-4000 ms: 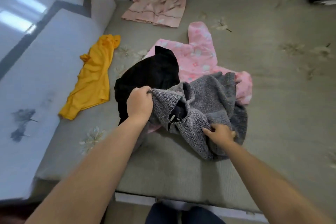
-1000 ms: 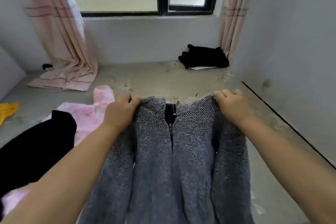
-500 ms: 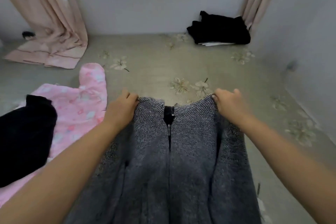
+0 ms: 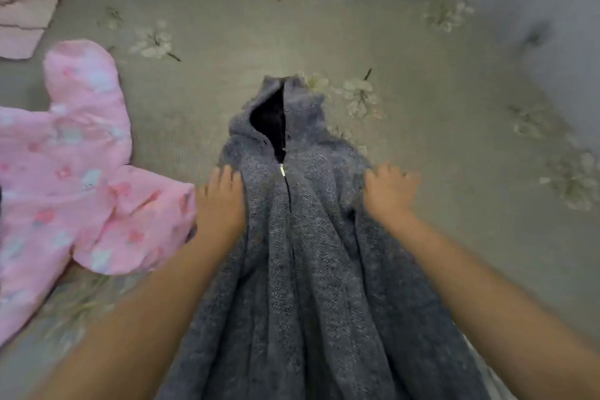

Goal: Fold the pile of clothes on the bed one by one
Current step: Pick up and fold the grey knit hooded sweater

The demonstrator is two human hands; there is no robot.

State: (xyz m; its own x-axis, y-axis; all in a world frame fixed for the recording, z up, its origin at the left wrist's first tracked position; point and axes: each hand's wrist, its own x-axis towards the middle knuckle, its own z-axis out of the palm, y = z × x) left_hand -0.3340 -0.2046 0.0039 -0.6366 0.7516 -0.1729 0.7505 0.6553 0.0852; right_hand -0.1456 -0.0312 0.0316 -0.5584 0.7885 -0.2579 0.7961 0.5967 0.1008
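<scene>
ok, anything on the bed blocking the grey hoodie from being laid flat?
Nothing visible. The grey hoodie lies on bare bed cover with the left hand and right hand at its shoulders; the pink garment lies apart to its left.

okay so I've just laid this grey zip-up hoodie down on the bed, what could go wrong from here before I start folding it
The grey knitted zip-up hoodie lies bunched in long ridges between your left hand and right hand, so folding now would likely trap creases. Its lower part seems to run off the near edge of the grey-green flowered bedcover and might slide down. The pink patterned garment lies close beside your left hand; a sleeve spread that way could land on it.
</scene>
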